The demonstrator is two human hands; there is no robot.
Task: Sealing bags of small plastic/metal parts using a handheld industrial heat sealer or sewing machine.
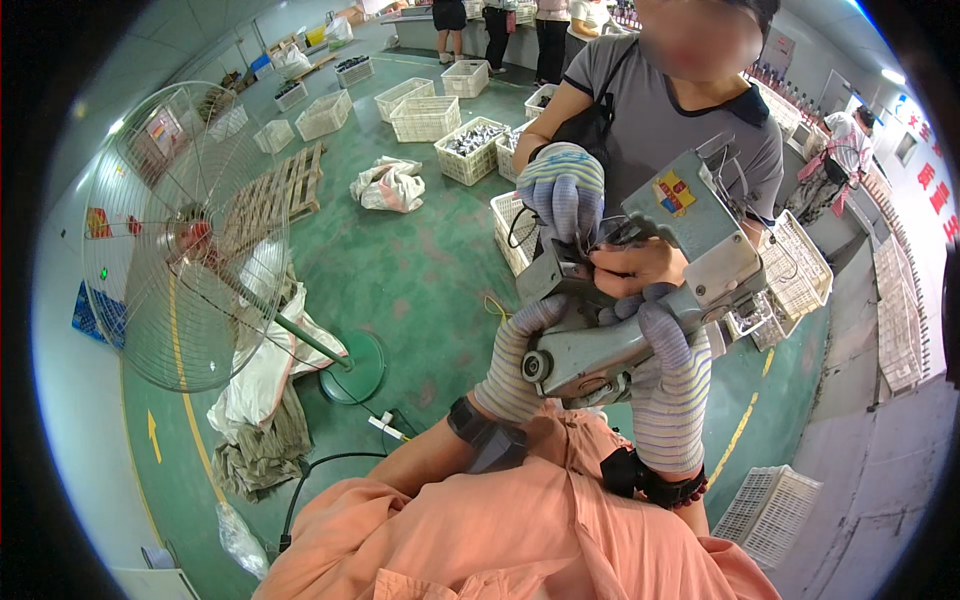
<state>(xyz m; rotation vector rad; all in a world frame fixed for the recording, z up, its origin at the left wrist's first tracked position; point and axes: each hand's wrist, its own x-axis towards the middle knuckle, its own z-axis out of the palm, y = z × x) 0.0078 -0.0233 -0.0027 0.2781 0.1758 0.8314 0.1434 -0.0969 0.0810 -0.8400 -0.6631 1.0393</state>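
Observation:
A grey metal machine, which looks like a portable bag-sewing machine [600,355], is held up in front of my body. My left hand [520,350], in a striped knit glove, grips its left side. Wrapped over its near right part are the fingers of my right hand [670,370], gloved the same way. Across from me a person in a grey shirt works at the machine's far side. That person's gloved hand [565,190] and bare hand [637,266] meet close to a metal plate there. What their fingertips pinch is too small to make out.
At left stands a large wire-caged fan [190,235] on a green round base [353,368]. White sacks [262,370] lie beside it, near a wooden pallet [275,195]. Plastic crates [430,119] are spread over the green floor; a cable runs at my left. Other people stand farther back.

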